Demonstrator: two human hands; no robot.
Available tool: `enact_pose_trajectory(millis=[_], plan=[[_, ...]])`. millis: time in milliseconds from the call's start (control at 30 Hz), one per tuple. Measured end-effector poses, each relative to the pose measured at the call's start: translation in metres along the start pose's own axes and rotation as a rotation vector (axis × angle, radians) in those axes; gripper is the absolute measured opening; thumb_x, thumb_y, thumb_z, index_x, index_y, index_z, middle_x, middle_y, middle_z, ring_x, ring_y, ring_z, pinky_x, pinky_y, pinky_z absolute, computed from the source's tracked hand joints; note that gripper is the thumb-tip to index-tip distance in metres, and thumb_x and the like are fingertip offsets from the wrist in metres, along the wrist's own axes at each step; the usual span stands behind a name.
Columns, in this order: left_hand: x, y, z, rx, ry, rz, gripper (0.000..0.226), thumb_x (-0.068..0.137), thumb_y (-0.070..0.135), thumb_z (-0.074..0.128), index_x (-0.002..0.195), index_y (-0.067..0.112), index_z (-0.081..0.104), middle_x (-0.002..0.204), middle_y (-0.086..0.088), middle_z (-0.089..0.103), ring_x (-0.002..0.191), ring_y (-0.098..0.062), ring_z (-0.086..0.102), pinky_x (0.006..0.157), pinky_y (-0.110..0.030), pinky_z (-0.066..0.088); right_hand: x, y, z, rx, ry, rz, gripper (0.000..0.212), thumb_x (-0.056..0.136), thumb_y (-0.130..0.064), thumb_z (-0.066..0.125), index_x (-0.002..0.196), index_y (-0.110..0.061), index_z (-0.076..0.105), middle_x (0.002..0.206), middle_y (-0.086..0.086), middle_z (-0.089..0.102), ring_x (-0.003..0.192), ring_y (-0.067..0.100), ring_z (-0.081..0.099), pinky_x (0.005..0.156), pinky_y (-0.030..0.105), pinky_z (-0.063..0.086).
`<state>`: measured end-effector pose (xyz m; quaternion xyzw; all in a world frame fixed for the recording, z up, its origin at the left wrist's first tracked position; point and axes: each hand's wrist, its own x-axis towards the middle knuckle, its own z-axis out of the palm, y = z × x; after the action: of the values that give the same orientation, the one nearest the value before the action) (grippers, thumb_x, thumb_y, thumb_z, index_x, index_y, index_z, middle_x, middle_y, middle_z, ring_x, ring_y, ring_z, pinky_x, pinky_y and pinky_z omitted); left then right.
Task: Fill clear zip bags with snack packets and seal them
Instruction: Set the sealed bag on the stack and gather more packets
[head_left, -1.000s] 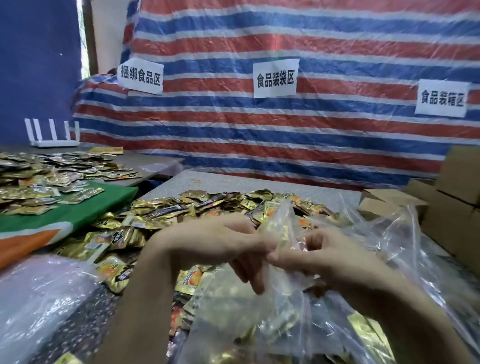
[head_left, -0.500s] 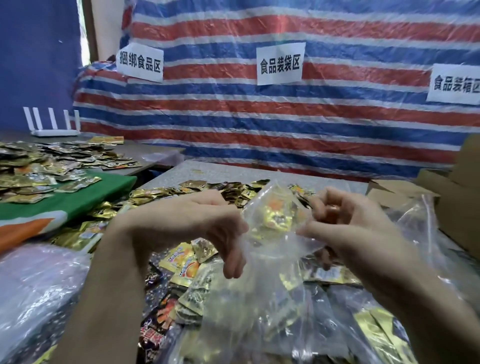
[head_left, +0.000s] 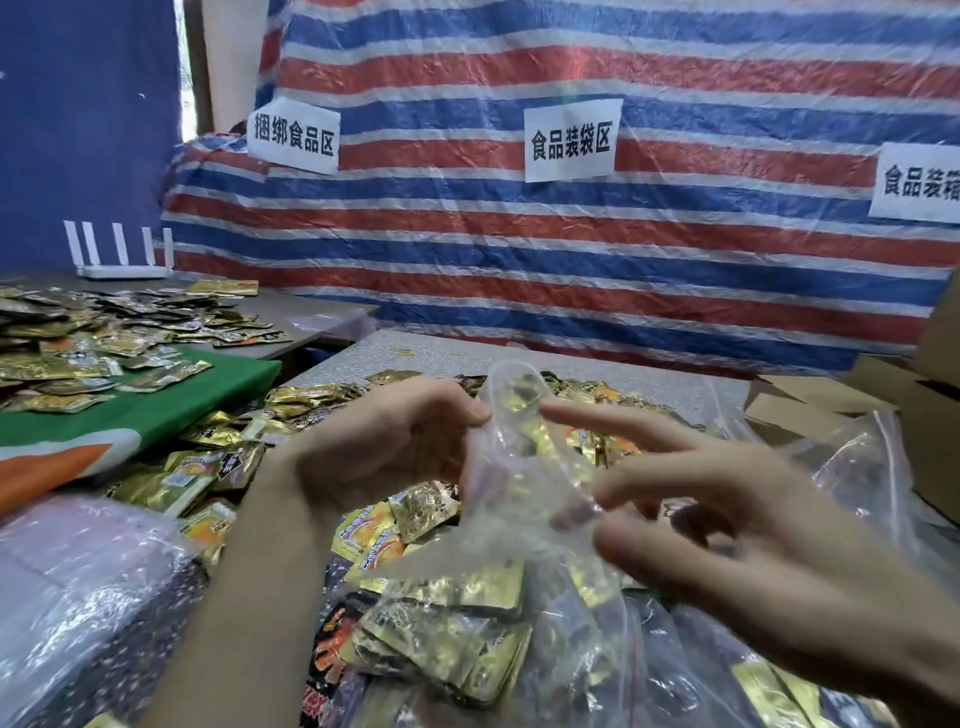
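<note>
Pinching the upper rim of the clear zip bag (head_left: 511, 525) between thumb and curled fingers, the left hand (head_left: 395, 447) holds it upright just above the table (head_left: 415, 353), with gold snack packets (head_left: 457, 639) bunched in its bottom. The right hand (head_left: 727, 525) sits just beside the bag's mouth, its fingers (head_left: 597, 421) spread and loose, gripping nothing. More loose packets (head_left: 218, 467) litter the table beneath, and cardboard boxes (head_left: 883, 395) stand off to the right.

The right hand (head_left: 727, 525) was blurred, its fingertips soft. The frame's right edge cut off the last sign (head_left: 917, 182) and the cardboard box (head_left: 930, 426). The clear zip bag (head_left: 519, 525) ran past the bottom edge; print on the snack packets (head_left: 422, 506) was too small to read
</note>
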<state>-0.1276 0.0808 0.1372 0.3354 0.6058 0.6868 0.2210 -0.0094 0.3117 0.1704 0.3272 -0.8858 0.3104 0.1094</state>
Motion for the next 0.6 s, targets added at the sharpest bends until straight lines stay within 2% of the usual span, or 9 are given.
enact_pose_trajectory(millis=[33,100,167,200,267,333,400,500,600], plan=[[0.002,-0.002,-0.001,-0.051,0.027,0.008,0.025,0.073,0.023,0.062,0.062,0.004,0.074,0.064,-0.008,0.070,0.057,-0.016,0.065,0.063,-0.025,0.056,-0.001,-0.001,-0.001,-0.008,-0.014,-0.005,0.037,0.074,-0.075,0.060,0.082,-0.042,0.076,0.140,-0.043,0.041,0.079,0.012,0.068,0.057,0.015,0.051],[0.003,-0.004,-0.005,-0.135,0.051,0.042,0.025,0.076,0.022,0.063,0.065,0.001,0.071,0.064,-0.013,0.066,0.056,-0.018,0.064,0.065,-0.027,0.055,-0.003,-0.001,-0.002,-0.028,0.016,-0.065,0.024,0.077,-0.060,0.071,0.074,-0.036,0.075,0.140,-0.037,0.046,0.073,0.009,0.066,0.058,0.006,0.044],[0.001,-0.007,-0.011,-0.167,0.027,0.088,0.033,0.080,0.028,0.061,0.058,0.004,0.070,0.057,-0.008,0.064,0.055,-0.014,0.062,0.068,-0.023,0.055,-0.004,0.003,-0.004,-0.085,0.121,-0.110,0.017,0.082,-0.044,0.078,0.070,-0.032,0.076,0.137,-0.031,0.053,0.067,0.006,0.063,0.058,0.004,0.042],[0.000,-0.008,-0.014,-0.171,0.003,0.110,0.037,0.081,0.030,0.061,0.053,0.008,0.070,0.054,-0.004,0.064,0.054,-0.012,0.062,0.069,-0.022,0.055,-0.004,0.005,-0.004,-0.104,0.171,-0.120,0.017,0.084,-0.040,0.078,0.070,-0.031,0.076,0.136,-0.028,0.056,0.063,0.003,0.061,0.055,0.006,0.042],[-0.001,-0.011,-0.020,-0.180,-0.034,0.127,0.039,0.080,0.036,0.067,0.051,0.011,0.070,0.054,-0.001,0.066,0.056,-0.012,0.063,0.070,-0.022,0.055,-0.003,0.005,-0.003,-0.077,0.219,-0.139,0.018,0.088,-0.039,0.072,0.074,-0.028,0.074,0.129,-0.025,0.061,0.059,0.004,0.058,0.049,0.020,0.048],[0.000,-0.014,-0.025,-0.166,-0.061,0.121,0.041,0.085,0.040,0.066,0.056,0.011,0.071,0.057,-0.001,0.067,0.058,-0.012,0.064,0.068,-0.022,0.055,-0.003,0.008,-0.001,0.042,0.199,-0.121,0.020,0.088,-0.043,0.063,0.084,-0.026,0.071,0.108,-0.018,0.070,0.059,0.011,0.061,0.047,0.027,0.050],[0.004,-0.018,-0.030,-0.136,-0.035,0.062,0.049,0.089,0.051,0.063,0.063,0.011,0.070,0.063,-0.004,0.068,0.061,-0.014,0.066,0.063,-0.022,0.055,-0.002,0.013,0.001,0.193,0.168,-0.092,0.029,0.089,-0.050,0.060,0.092,-0.022,0.067,0.086,-0.005,0.071,0.060,0.014,0.063,0.050,0.027,0.051],[0.018,-0.034,-0.041,0.167,0.267,-0.133,0.048,0.085,0.061,0.064,0.069,0.016,0.074,0.074,-0.006,0.071,0.064,-0.015,0.067,0.057,-0.021,0.053,-0.004,0.023,0.001,0.243,0.201,-0.086,0.043,0.090,-0.061,0.057,0.099,-0.020,0.066,0.078,0.001,0.067,0.066,0.020,0.067,0.060,0.033,0.057],[0.038,-0.069,-0.047,0.688,0.587,-0.338,0.028,0.095,0.038,0.063,0.084,0.013,0.071,0.082,-0.004,0.071,0.067,-0.012,0.063,0.058,-0.019,0.052,-0.006,0.029,-0.004,0.198,0.219,-0.088,0.046,0.090,-0.062,0.056,0.103,-0.019,0.066,0.078,0.000,0.067,0.069,0.020,0.070,0.059,0.036,0.058]])
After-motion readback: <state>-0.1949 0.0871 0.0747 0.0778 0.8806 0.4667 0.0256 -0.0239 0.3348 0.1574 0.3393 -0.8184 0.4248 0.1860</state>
